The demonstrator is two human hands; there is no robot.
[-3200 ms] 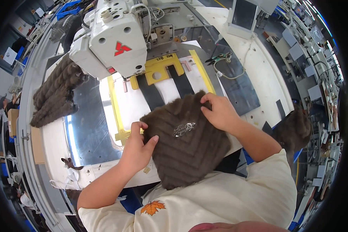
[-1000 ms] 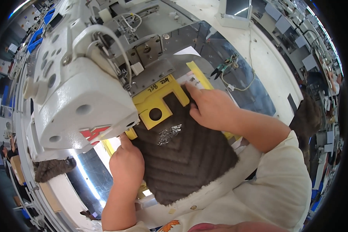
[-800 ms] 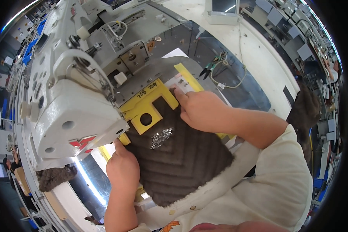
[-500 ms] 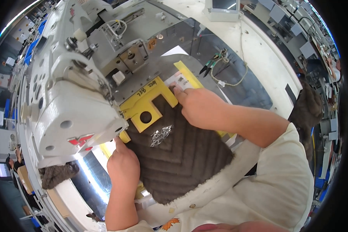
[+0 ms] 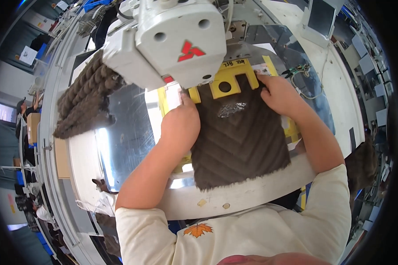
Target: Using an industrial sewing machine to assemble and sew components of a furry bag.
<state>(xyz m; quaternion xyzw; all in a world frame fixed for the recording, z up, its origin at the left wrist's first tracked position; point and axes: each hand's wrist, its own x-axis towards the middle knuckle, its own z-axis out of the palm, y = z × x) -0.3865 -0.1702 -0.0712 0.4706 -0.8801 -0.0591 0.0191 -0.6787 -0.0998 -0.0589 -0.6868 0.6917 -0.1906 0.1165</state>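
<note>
Resting your left hand (image 5: 180, 126) by the brown fur panel's (image 5: 241, 148) upper left and your right hand (image 5: 284, 95) at its upper right, you've got its top under the yellow plate (image 5: 229, 73), near the white machine head (image 5: 181, 39). Can't tell if either hand's pinching fur or just touching, tbh.

The dark brown, chevron-ridged panel (image 5: 241, 145) looked furry and matt; the blocky white machine head (image 5: 172, 57) was smooth and glossy, the flat grey plate (image 5: 130, 128) shiny, metallic and scratched.
</note>
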